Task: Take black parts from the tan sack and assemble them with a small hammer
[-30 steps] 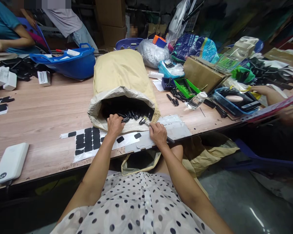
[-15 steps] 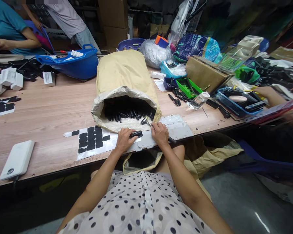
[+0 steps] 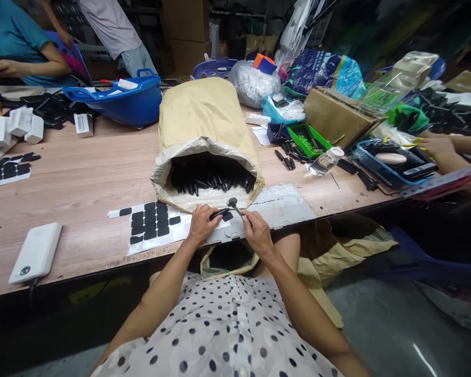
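Note:
My left hand (image 3: pixel 202 224) is closed on a small black part (image 3: pixel 219 213) over the grey board (image 3: pixel 282 205) at the table's front edge. In my right hand (image 3: pixel 258 232) is a small hammer (image 3: pixel 233 202), its head up and near the black part, its handle mostly hidden by my fingers. Just beyond both hands lies a yellow sack (image 3: pixel 204 110), its mouth towards me and many black parts (image 3: pixel 198 180) inside. Beside my left hand a white sheet (image 3: pixel 172 240) carries black stickers (image 3: pixel 150 220).
A white power bank (image 3: pixel 37 251) lies at front left, a blue basin (image 3: pixel 118 102) behind it. To the right are a green tray (image 3: pixel 308 140), a bottle (image 3: pixel 325 161) and a blue basket (image 3: pixel 394 162) near another person's hand. Two people are at back left.
The hammer's head has swung up and its handle now sits more steeply in my right hand. The black part in my left hand has tilted. The whole view has shifted slightly.

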Motion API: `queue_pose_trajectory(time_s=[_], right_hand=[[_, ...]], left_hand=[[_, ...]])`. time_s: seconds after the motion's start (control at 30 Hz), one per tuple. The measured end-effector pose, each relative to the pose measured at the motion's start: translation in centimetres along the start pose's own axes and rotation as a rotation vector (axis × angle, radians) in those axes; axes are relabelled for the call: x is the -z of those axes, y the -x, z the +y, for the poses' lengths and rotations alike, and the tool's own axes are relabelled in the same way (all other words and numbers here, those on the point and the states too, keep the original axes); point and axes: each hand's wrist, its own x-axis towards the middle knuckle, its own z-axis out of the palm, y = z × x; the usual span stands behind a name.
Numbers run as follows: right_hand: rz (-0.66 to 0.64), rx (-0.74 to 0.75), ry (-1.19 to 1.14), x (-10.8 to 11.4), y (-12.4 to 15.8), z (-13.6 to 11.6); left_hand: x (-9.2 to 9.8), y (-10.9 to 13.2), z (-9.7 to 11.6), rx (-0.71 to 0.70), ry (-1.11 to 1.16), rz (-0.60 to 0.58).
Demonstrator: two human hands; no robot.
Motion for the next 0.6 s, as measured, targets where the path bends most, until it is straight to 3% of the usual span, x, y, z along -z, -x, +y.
queue_pose_trajectory(time_s=[0.4,0.6], right_hand=[[-0.013,0.027,0.065,0.5,0.6,-0.9],[0.018,0.065,-0.073,0.6,0.3,-1.5]], left_hand=[[-0.4,0.0,-0.4,-0.020,-0.021,0.005],[-0.4,-0.2,-0.8,-0.028,-0.016,-0.039]])
